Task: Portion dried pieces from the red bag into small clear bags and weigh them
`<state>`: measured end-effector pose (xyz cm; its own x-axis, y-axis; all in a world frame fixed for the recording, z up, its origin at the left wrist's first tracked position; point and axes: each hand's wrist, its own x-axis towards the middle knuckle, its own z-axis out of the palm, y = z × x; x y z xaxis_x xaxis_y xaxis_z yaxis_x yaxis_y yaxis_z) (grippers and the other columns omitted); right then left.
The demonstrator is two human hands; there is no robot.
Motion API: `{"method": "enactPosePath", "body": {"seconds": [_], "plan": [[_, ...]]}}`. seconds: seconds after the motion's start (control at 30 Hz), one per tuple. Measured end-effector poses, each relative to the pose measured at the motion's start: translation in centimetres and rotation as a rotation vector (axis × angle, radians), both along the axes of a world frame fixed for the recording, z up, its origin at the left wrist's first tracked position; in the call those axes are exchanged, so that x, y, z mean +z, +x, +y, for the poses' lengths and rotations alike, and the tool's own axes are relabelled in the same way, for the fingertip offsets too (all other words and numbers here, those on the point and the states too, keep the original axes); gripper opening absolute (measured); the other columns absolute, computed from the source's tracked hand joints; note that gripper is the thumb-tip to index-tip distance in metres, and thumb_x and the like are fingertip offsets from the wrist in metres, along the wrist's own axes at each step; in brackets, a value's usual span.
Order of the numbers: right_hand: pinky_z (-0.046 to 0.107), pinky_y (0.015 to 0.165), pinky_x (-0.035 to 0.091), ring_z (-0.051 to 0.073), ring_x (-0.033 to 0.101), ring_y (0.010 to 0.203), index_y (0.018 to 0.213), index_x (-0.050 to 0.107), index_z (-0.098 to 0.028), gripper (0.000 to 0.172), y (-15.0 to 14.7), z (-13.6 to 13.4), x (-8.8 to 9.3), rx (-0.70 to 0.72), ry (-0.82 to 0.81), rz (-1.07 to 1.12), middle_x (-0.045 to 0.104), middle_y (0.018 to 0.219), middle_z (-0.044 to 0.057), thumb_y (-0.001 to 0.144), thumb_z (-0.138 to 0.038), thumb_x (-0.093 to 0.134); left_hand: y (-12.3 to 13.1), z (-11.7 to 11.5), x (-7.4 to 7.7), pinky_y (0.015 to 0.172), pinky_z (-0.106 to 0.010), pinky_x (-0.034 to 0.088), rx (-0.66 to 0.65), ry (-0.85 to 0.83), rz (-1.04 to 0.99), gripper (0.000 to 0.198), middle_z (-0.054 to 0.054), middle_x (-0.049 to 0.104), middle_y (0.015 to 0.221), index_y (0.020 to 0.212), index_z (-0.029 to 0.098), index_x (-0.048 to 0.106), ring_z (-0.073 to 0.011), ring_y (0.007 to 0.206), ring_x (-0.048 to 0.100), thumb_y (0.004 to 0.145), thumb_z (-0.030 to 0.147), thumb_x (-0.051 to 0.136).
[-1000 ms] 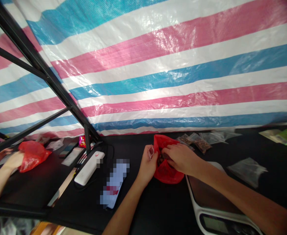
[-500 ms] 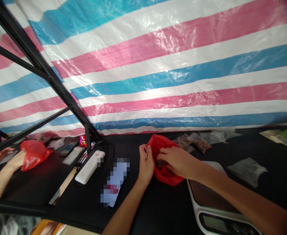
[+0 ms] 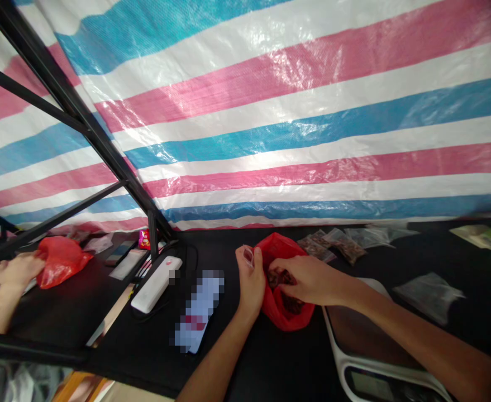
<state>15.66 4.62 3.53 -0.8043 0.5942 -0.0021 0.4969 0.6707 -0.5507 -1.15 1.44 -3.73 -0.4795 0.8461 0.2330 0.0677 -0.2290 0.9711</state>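
My left hand [image 3: 250,282] pinches a small transparent plastic bag [image 3: 249,256] at the mouth of a red plastic bag [image 3: 289,314]. My right hand [image 3: 308,281] reaches over the bag's opening, its fingers curled among dark brown dried pieces [image 3: 279,278]. The pieces fill the bag's lower part, and my fingers hide some of them. The red bag stands on the black table top [image 3: 237,368], with a digital scale [image 3: 366,346] under my right forearm.
Small transparent bags of brown pieces [image 3: 333,244] lie behind the red bag, and a flat transparent bag [image 3: 429,297] lies to the right. A white power bank [image 3: 156,285] and a pixelated phone [image 3: 197,312] sit left. Another person's hands [image 3: 14,271] show beyond a black metal frame [image 3: 103,145], beside a second red bag [image 3: 61,261].
My left hand has shifted left with the small bag since the oldest frame. My right fingers have sunk lower into the red bag, and more brown pieces show.
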Motion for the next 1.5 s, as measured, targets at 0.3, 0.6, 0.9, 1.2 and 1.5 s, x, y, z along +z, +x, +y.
{"method": "enactPosePath", "body": {"seconds": [0.3, 0.6, 0.9, 1.2, 1.5], "plan": [[0.033, 0.084, 0.052, 0.025, 0.073, 0.098, 0.124, 0.066, -0.026, 0.028, 2.5, 1.6, 3.2, -0.084, 0.014, 0.195, 0.078, 0.114, 0.004, 0.099, -0.036, 0.057, -1.9, 0.1, 1.2, 0.077, -0.028, 0.046, 0.095, 0.081, 0.283, 0.018, -0.001, 0.063, 0.085, 0.087, 0.021, 0.065, -0.0166, 0.081, 0.058, 0.090, 0.036, 0.074], [0.037, 0.095, 0.053, 0.025, 0.069, 0.110, 0.124, 0.066, -0.027, 0.027, 1.4, 0.0, 3.6, -0.053, 0.278, 0.217, 0.072, 0.120, 0.005, 0.098, -0.023, 0.059, -1.1, -1.2, 1.4, 0.084, -0.034, 0.045, -0.030, 0.010, 0.666, 0.022, -0.002, 0.070, 0.097, 0.103, 0.023, 0.070, -0.0225, 0.094, 0.062, 0.084, 0.023, 0.079], [0.043, 0.103, 0.053, 0.025, 0.065, 0.118, 0.137, 0.063, -0.028, 0.044, 0.7, 0.3, 2.0, 0.036, 0.568, 0.230, 0.067, 0.134, 0.007, 0.098, -0.009, 0.054, -0.5, -1.5, 1.9, 0.082, -0.035, 0.043, -0.059, -0.050, 0.725, 0.017, -0.002, 0.069, 0.095, 0.101, 0.022, 0.066, -0.0230, 0.092, 0.062, 0.087, 0.025, 0.074], [0.042, 0.108, 0.050, 0.025, 0.063, 0.125, 0.133, 0.064, -0.026, 0.031, 0.9, 0.4, 3.0, -0.066, 0.605, 0.269, 0.068, 0.137, 0.007, 0.104, -0.022, 0.055, -0.6, -1.2, 2.0, 0.074, -0.030, 0.042, -0.051, -0.084, 0.623, 0.020, 0.000, 0.064, 0.084, 0.087, 0.023, 0.060, -0.0189, 0.081, 0.060, 0.092, 0.039, 0.070], [0.046, 0.099, 0.048, 0.030, 0.069, 0.105, 0.096, 0.074, -0.021, 0.012, 1.8, 0.2, 1.7, 0.037, 0.368, -0.154, 0.077, 0.103, 0.010, 0.086, -0.016, 0.069, -1.4, -0.9, 1.1, 0.075, -0.029, 0.046, -0.084, -0.296, 0.527, 0.029, -0.002, 0.062, 0.095, 0.096, 0.024, 0.048, -0.0180, 0.081, 0.062, 0.080, 0.021, 0.073]]}}
